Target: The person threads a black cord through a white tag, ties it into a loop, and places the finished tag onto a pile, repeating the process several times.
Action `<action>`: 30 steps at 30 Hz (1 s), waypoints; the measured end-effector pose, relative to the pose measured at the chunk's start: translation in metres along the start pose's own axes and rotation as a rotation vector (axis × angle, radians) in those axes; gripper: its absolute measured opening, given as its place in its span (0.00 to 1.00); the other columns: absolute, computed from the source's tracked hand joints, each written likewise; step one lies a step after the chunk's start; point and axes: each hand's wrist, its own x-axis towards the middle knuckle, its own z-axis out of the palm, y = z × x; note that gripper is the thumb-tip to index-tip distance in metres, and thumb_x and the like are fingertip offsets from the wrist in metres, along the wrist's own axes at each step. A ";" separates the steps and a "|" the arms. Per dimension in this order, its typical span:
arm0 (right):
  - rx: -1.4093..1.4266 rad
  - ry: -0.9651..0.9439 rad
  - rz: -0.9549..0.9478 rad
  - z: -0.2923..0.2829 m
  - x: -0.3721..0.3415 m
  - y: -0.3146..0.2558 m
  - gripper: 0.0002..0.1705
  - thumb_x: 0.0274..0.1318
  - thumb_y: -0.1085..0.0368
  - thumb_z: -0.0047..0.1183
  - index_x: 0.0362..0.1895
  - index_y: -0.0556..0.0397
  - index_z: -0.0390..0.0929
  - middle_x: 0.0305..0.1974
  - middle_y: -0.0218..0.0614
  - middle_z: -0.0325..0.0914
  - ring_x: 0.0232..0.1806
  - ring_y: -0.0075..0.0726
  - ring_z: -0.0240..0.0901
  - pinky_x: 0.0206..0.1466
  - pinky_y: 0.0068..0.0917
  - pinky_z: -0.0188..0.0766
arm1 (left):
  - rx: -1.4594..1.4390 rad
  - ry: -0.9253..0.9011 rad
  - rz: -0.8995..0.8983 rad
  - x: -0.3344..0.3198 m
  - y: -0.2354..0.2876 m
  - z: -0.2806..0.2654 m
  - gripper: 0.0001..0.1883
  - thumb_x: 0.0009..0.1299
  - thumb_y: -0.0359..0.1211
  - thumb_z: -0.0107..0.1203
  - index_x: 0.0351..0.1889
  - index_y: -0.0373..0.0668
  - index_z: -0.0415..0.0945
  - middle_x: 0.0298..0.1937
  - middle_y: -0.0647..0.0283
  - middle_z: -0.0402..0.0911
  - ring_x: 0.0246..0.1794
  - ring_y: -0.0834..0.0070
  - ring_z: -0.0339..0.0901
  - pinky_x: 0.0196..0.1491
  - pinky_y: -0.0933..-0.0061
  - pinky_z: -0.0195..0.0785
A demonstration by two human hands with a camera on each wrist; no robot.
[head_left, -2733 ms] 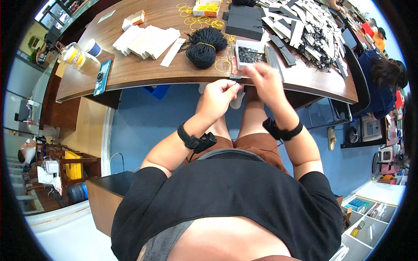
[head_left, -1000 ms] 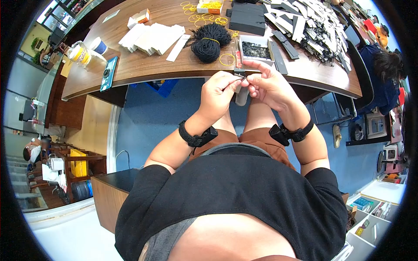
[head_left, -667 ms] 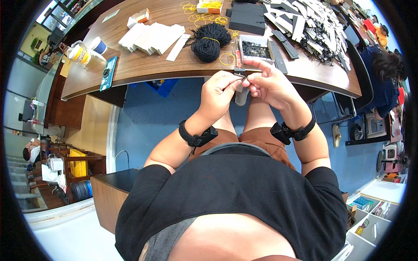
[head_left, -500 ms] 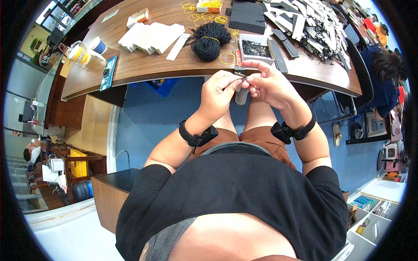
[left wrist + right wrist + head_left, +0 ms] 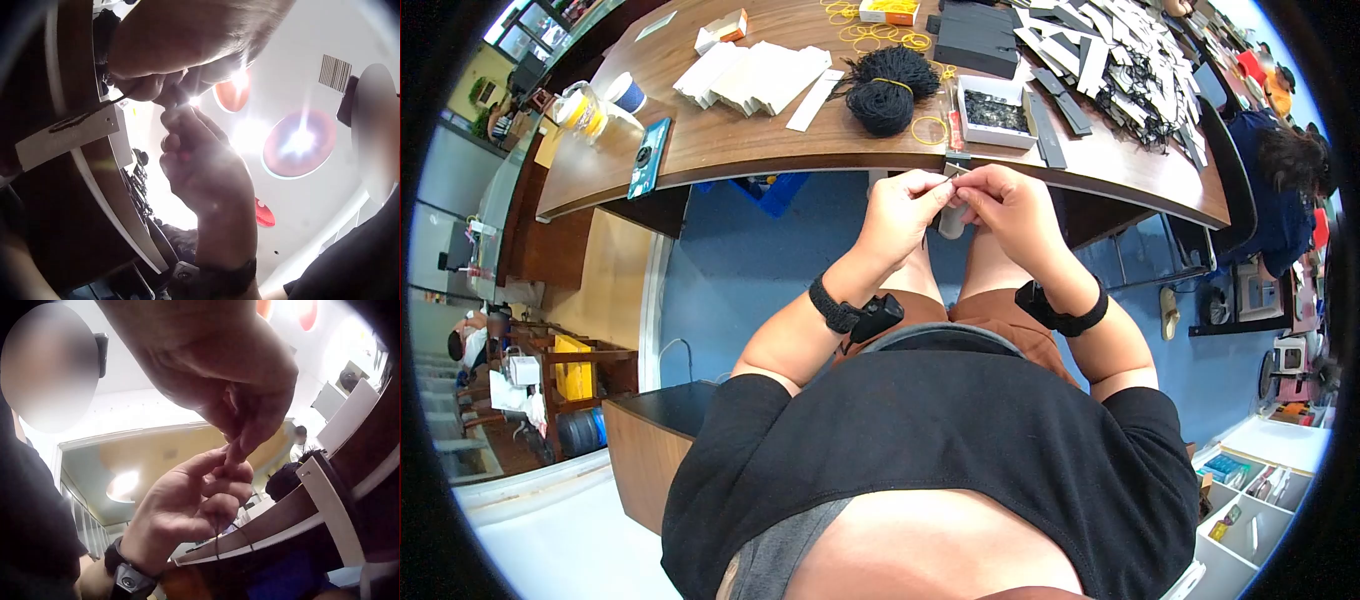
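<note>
Left hand (image 5: pixel 900 215) and right hand (image 5: pixel 1018 210) meet fingertip to fingertip by the worktop (image 5: pixel 730 145) edge, fingers narrow, both pinching black cord (image 5: pixel 217 547); exact grip point covered by the tips. Two strands hang below the left fingers, ends hard to make out. Pale tag (image 5: pixel 331 512) juts past the edge nearby, print blurred; can't tell if it's threaded.

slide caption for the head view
Left hand and right hand meet at the near edge of the table, with black yarn and a white box of small dark pieces beyond.
</note>
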 end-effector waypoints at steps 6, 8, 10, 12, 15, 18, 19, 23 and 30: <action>-0.249 0.132 -0.180 0.000 0.003 0.004 0.07 0.49 0.67 0.58 0.33 0.55 0.81 0.30 0.40 0.79 0.31 0.35 0.76 0.37 0.26 0.71 | 0.134 -0.031 0.043 -0.001 0.009 -0.001 0.09 0.67 0.28 0.52 0.40 0.31 0.79 0.29 0.68 0.77 0.26 0.86 0.66 0.31 0.82 0.60; -0.273 0.148 -0.188 0.002 0.004 0.005 0.07 0.49 0.67 0.58 0.34 0.55 0.81 0.30 0.40 0.79 0.31 0.35 0.76 0.37 0.26 0.71 | 0.243 -0.027 0.058 -0.002 0.008 -0.002 0.10 0.67 0.30 0.52 0.40 0.33 0.79 0.29 0.68 0.78 0.27 0.86 0.67 0.31 0.82 0.61; -0.341 0.161 -0.237 0.003 0.004 0.007 0.07 0.49 0.67 0.58 0.34 0.55 0.81 0.29 0.40 0.79 0.31 0.34 0.76 0.37 0.25 0.71 | 0.335 -0.053 0.043 -0.002 0.011 -0.002 0.10 0.67 0.30 0.53 0.40 0.34 0.79 0.30 0.67 0.79 0.29 0.84 0.69 0.34 0.81 0.62; -0.454 0.168 -0.325 0.004 0.003 0.009 0.08 0.50 0.67 0.58 0.35 0.56 0.81 0.30 0.39 0.80 0.30 0.31 0.76 0.36 0.25 0.71 | 0.411 -0.108 -0.005 -0.004 0.016 -0.002 0.10 0.67 0.30 0.53 0.40 0.33 0.79 0.33 0.65 0.79 0.34 0.82 0.72 0.38 0.80 0.65; -0.167 0.038 -0.168 -0.002 0.004 0.016 0.08 0.51 0.67 0.57 0.36 0.57 0.81 0.29 0.37 0.80 0.29 0.27 0.75 0.34 0.24 0.71 | 0.375 -0.087 0.085 -0.002 0.004 -0.004 0.11 0.66 0.35 0.53 0.37 0.37 0.81 0.28 0.65 0.79 0.29 0.84 0.70 0.32 0.79 0.63; 0.068 -0.097 0.054 -0.007 0.003 0.010 0.09 0.53 0.67 0.56 0.36 0.59 0.80 0.27 0.35 0.80 0.28 0.26 0.74 0.34 0.23 0.71 | 0.410 -0.167 -0.021 -0.001 0.006 -0.006 0.11 0.64 0.34 0.51 0.31 0.36 0.81 0.23 0.66 0.78 0.27 0.84 0.70 0.31 0.80 0.63; 0.091 -0.093 0.092 -0.010 0.004 0.012 0.08 0.53 0.68 0.55 0.37 0.58 0.80 0.28 0.35 0.79 0.29 0.25 0.74 0.34 0.23 0.71 | 0.392 -0.184 -0.044 0.000 0.007 -0.007 0.11 0.64 0.33 0.51 0.30 0.35 0.80 0.24 0.66 0.78 0.26 0.84 0.70 0.31 0.81 0.62; -0.061 0.015 -0.106 -0.016 0.003 0.008 0.09 0.53 0.70 0.54 0.39 0.55 0.80 0.31 0.35 0.79 0.34 0.28 0.75 0.37 0.24 0.71 | 0.302 -0.211 -0.154 -0.002 0.020 -0.004 0.11 0.64 0.32 0.50 0.27 0.35 0.79 0.25 0.66 0.77 0.23 0.87 0.67 0.25 0.86 0.58; -0.589 -0.058 -0.799 -0.024 0.007 0.003 0.14 0.44 0.71 0.58 0.39 0.52 0.79 0.34 0.34 0.78 0.38 0.39 0.74 0.41 0.31 0.68 | 0.061 -0.238 -0.280 -0.002 0.021 -0.003 0.11 0.64 0.33 0.50 0.28 0.36 0.78 0.21 0.71 0.73 0.18 0.90 0.61 0.20 0.89 0.51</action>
